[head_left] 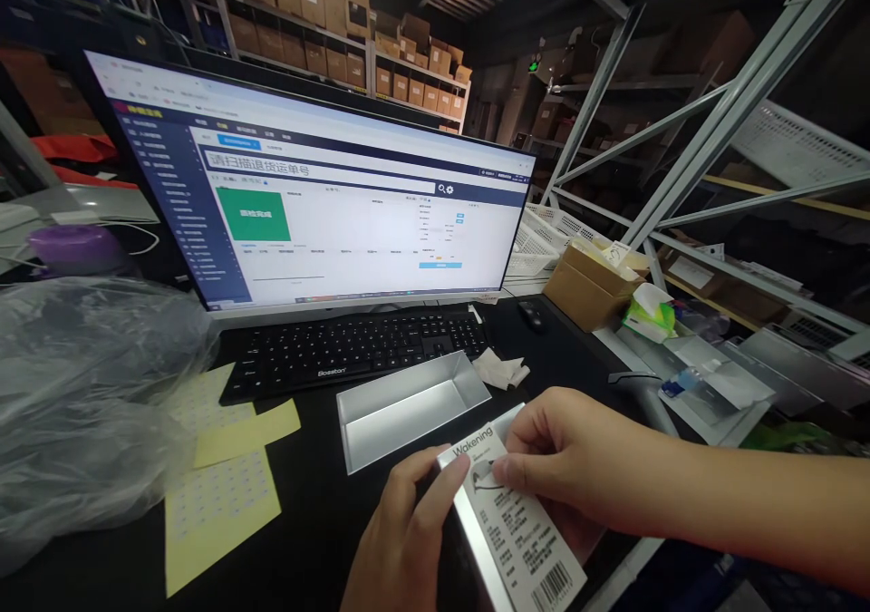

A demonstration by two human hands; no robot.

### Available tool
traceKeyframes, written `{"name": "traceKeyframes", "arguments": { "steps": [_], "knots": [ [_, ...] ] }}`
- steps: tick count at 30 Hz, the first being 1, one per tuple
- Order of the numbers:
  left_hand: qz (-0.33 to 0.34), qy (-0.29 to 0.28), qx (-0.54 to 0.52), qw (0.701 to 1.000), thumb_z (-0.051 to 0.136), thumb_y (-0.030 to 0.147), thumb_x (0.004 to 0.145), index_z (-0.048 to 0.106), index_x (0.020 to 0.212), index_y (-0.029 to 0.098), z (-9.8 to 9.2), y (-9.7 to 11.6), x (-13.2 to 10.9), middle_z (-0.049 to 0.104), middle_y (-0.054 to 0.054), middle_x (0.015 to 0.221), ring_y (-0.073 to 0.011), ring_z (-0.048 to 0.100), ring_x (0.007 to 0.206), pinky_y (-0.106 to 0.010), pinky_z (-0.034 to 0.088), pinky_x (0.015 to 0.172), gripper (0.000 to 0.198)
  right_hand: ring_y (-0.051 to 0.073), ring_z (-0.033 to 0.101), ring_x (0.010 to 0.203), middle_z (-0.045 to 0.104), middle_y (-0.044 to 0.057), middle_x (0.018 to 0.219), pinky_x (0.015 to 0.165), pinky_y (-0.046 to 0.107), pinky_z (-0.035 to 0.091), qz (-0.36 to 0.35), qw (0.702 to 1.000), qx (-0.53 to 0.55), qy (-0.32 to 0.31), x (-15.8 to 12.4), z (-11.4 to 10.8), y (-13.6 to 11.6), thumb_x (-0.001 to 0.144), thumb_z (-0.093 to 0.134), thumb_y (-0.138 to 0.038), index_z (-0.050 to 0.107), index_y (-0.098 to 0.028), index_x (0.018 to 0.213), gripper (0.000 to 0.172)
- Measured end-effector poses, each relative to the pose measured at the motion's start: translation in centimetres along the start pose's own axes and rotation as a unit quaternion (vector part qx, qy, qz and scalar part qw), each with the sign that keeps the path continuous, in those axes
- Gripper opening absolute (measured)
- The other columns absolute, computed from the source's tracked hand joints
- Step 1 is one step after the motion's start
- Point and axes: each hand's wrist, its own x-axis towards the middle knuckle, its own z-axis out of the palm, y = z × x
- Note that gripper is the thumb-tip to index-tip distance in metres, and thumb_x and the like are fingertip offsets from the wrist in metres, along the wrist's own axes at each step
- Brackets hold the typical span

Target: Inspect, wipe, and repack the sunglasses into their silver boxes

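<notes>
The right hand [567,453], its arm stretched in from the right, pinches the upper edge of a white barcode label [517,521] printed "Wakening". The left hand [401,539] curls around a silver box [472,553] below it, thumb pressed on the label. The box's lower end runs out of view. Both hands are just in front of an open silver tray [408,410].

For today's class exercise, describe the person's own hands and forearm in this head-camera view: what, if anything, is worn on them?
The left hand and right hand are both bare, with no gloves, rings or other jewellery visible. The right forearm shows no sleeve or watch up to the picture's edge. The left forearm is out of view.
</notes>
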Motion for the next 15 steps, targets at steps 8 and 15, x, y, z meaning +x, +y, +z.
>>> {"name": "traceKeyframes", "arguments": {
  "steps": [8, 15],
  "knots": [
    [-0.008, -0.040, 0.026, 0.999, 0.067, 0.049, 0.083, 0.034, 0.149, 0.022, -0.7, 0.2, 0.7, 0.051, -0.014, 0.127, -0.0284, 0.063, 0.108, -0.038, 0.061, 0.079, 0.079, 0.010, 0.056, 0.040, 0.061, 0.000, 0.048, 0.035, 0.015, 0.037, -0.010, 0.994, -0.112, -0.001, 0.2, -0.8, -1.4, 0.080, 0.066, -0.028, 0.061, -0.017, 0.058, 0.025],
    [-0.008, -0.094, 0.027, 0.995, 0.084, 0.040, 0.053, 0.035, 0.149, 0.024, -2.0, 0.4, 2.2, 0.049, -0.011, 0.119, -0.0247, 0.064, 0.089, -0.037, 0.063, 0.065, 0.109, 0.008, 0.055, 0.040, 0.059, -0.002, 0.046, 0.054, 0.020, 0.048, 0.007, 0.968, -0.241, -0.066, -0.4, -1.6, -5.4, 0.090, 0.062, -0.029, 0.054, -0.016, 0.047, 0.046]
  ]
}}
